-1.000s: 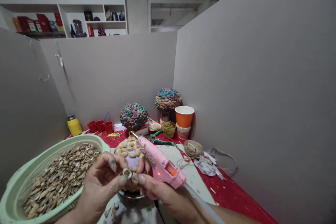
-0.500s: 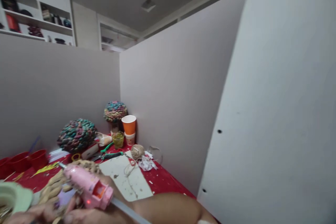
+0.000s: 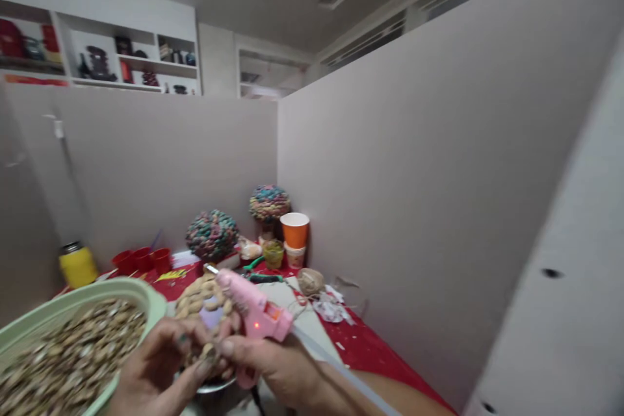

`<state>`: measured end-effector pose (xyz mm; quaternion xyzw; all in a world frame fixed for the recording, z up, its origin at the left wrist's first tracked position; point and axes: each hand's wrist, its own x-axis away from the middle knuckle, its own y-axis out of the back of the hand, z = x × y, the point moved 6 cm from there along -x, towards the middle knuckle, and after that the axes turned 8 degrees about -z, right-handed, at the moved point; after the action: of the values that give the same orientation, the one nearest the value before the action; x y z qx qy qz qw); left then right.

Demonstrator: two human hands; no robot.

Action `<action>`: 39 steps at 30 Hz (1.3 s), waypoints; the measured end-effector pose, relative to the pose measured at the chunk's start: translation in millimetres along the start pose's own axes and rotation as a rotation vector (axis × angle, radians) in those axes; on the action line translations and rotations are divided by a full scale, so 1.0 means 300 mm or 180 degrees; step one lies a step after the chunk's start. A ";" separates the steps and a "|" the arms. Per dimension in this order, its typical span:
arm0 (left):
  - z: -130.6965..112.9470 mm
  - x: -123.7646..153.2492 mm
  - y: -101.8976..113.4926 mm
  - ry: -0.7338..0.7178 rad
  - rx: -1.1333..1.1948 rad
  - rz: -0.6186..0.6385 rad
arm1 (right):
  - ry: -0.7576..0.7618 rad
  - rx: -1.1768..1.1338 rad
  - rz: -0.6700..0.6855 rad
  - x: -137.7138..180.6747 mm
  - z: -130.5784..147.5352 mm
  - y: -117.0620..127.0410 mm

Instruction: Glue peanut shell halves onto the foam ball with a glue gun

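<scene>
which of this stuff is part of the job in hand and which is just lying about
Seemingly in use:
pink glue gun, in the right hand
small shell, in the left hand
shell-covered ball with a purple patch
shells in the green basket, probably the supply

Seemingly just lying about:
yellow bottle
red cups
orange cup
twine ball
green-handled tool

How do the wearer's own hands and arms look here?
Both the left hand and right hand are ungloved. A small bluish-green smudge marks a left finger. The right forearm shows no sleeve in view.
</scene>
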<state>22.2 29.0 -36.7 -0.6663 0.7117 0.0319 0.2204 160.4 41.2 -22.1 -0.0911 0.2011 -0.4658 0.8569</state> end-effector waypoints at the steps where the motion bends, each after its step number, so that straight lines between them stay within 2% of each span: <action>1: -0.020 0.003 -0.023 -0.0006 0.0033 0.0024 | -0.0024 -0.0101 0.0010 -0.002 -0.011 0.006; 3: -0.040 -0.001 -0.060 0.0051 0.0367 0.0031 | -0.0108 -0.0297 0.0010 -0.005 -0.034 0.018; 6: -0.020 -0.006 -0.092 0.0410 0.0717 0.0051 | -0.0184 -0.0371 -0.0011 0.000 -0.053 0.029; 10: -0.008 0.004 -0.109 0.0707 0.0963 0.0084 | -0.0319 -0.0285 -0.0051 0.011 -0.060 0.030; 14: -0.041 0.010 -0.099 0.0767 0.1126 -0.0037 | -0.0384 -0.0664 -0.0200 0.008 -0.053 0.034; 17: -0.067 0.003 -0.071 0.0645 0.1088 -0.0274 | -0.0324 -0.0885 -0.0399 0.004 -0.052 0.050; 19: -0.072 -0.005 -0.057 0.0498 0.0968 -0.0323 | -0.0234 -0.0745 -0.0406 0.006 -0.058 0.057; 24: -0.038 -0.016 -0.039 0.0254 0.0555 -0.0295 | -0.0086 -0.0097 -0.0142 0.014 -0.079 0.049; 29: -0.013 -0.009 -0.024 0.0090 0.0145 -0.0389 | 0.0002 0.0117 -0.0081 0.009 -0.060 0.033; 32: -0.011 -0.009 -0.033 -0.0045 -0.0022 -0.0369 | 0.0299 0.0204 -0.0022 0.004 -0.035 0.028; 35: -0.018 -0.011 -0.044 -0.0246 -0.0164 -0.0334 | 0.0395 0.0279 -0.0032 0.002 -0.029 0.036; 39: -0.019 -0.005 -0.055 -0.0276 -0.0207 -0.0081 | 0.0551 0.0481 -0.0068 0.011 0.004 0.046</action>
<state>36.6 26.6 -27.1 -0.6801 0.6915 0.0811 0.2296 173.0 46.0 -26.6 0.0121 0.2376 -0.4949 0.8357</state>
